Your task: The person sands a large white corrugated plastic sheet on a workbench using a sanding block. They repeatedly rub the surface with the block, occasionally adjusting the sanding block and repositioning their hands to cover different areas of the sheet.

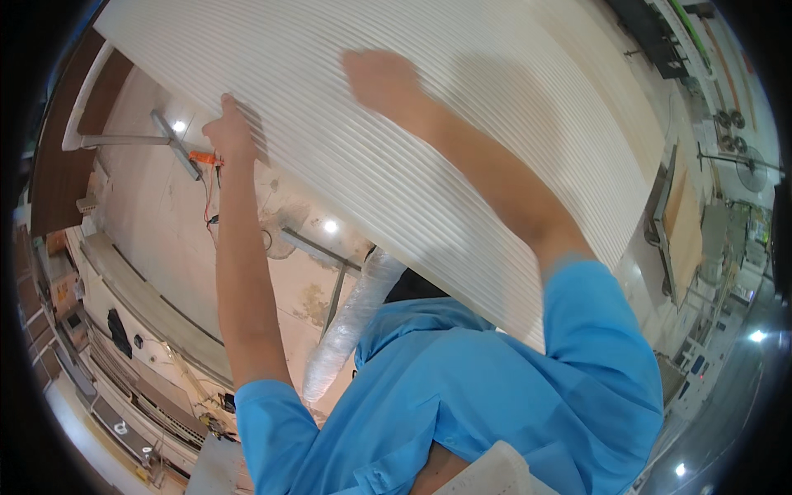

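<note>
A large white panel with fine parallel ribs point(330, 157) slants across the upper middle of the view, its near end reaching my body. My left hand point(231, 132) is at the panel's left edge, with fingers curled about that edge. Over the ribbed face is my right hand point(384, 81), smeared by motion. Its fingers look bent, but I cannot make out whether anything is in them or whether they touch the surface.
Metal stand legs point(338, 289) show below the panel, beside a plastic-wrapped roll point(351, 330). An orange tool or connector with a cord point(202, 157) is near my left hand. Long boards point(157, 305) lie at left; a wheeled cart point(672, 223) stands at right.
</note>
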The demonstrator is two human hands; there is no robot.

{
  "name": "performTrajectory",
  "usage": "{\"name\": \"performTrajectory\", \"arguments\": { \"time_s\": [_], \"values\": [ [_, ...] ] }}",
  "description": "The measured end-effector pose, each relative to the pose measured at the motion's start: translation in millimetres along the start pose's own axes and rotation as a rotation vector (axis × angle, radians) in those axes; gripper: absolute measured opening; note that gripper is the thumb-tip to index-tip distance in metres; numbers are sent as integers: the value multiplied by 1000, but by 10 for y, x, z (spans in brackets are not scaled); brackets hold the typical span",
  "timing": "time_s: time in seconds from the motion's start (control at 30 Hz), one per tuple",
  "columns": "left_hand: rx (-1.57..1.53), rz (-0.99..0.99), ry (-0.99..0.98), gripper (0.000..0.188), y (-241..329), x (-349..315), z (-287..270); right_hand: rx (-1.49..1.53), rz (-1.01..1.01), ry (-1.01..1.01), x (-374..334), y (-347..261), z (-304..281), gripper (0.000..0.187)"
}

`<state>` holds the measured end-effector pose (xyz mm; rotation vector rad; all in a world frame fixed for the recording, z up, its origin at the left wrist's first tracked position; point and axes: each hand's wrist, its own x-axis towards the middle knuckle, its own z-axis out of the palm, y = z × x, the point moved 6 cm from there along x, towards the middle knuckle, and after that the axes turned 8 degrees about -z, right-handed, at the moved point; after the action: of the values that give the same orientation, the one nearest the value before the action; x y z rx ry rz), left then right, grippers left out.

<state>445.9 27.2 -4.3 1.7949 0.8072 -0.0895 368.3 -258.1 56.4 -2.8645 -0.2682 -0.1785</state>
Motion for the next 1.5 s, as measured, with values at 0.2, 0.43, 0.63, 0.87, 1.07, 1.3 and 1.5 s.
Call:
{"name": "performTrajectory", "arguments": {
  "time_s": [0.2,0.43,0.63,0.87,1.07,1.3,1.5],
  "values": [
    [-100,39,-28,96,-46,-25,28,-215,103,-100,-2796,485,-774,10],
    [-85,8,-87,93,-83,33,51,-32,170,69,-2857,570,-987,18],
    [-67,57,-30,88,-124,94,16,8,214,0,-2696,670,-885,20],
    [-23,71,-5,90,-243,235,33,-86,101,21,-2443,652,-747,18],
    [44,77,48,88,-78,-44,21,-53,-105,115,-696,344,-346,17],
    [32,91,127,92,53,-286,-54,-72,-211,151,1440,-189,84,17],
    [82,123,-46,100,-57,-38,-82,-18,-192,132,-506,380,-202,8]
  ]
}}
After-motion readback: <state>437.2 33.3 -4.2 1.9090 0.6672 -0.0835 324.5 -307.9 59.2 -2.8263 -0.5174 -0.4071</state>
